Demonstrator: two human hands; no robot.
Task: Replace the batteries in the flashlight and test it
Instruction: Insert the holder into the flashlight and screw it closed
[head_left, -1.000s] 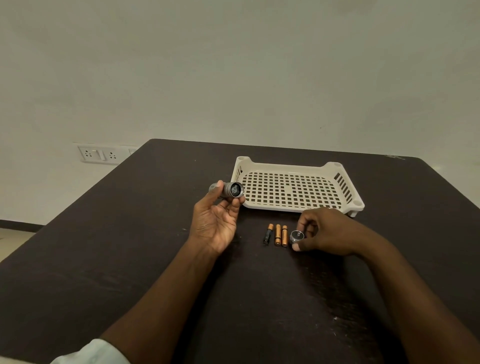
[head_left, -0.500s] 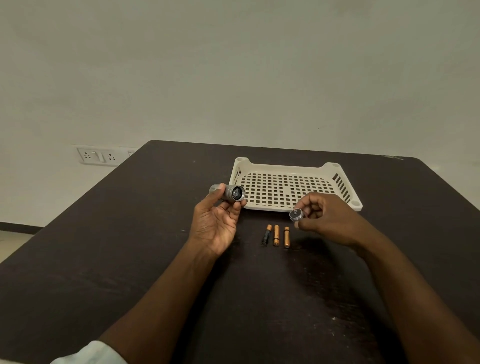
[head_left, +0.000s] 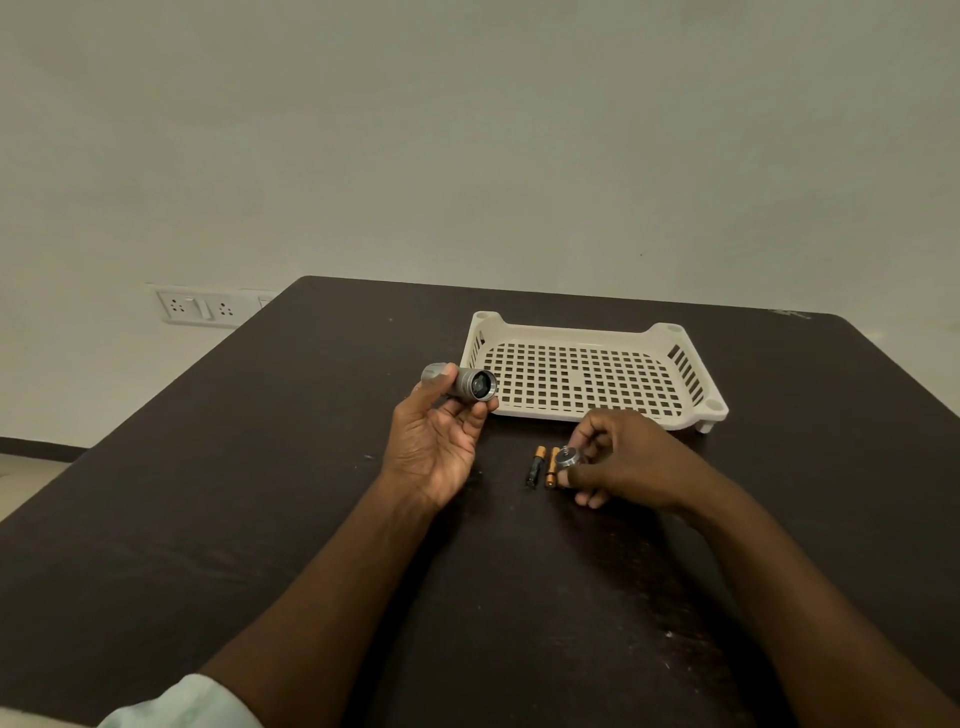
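Observation:
My left hand (head_left: 434, 447) holds the small silver flashlight body (head_left: 467, 383) above the table, its open end turned toward me. My right hand (head_left: 621, 460) pinches the round silver end cap (head_left: 566, 460) low over the table. Small orange-and-black batteries (head_left: 543, 465) lie side by side on the dark table just left of the cap; two are visible, and the right hand hides the spot where a third lay.
A cream perforated plastic tray (head_left: 698, 410) stands on the dark table (head_left: 260, 493) just behind the hands. A wall socket panel (head_left: 200, 306) sits on the wall at the far left.
My right hand lifted the end cap from beside the batteries toward the tray, then brought it back down over the rightmost battery. The left hand with the flashlight barely moved.

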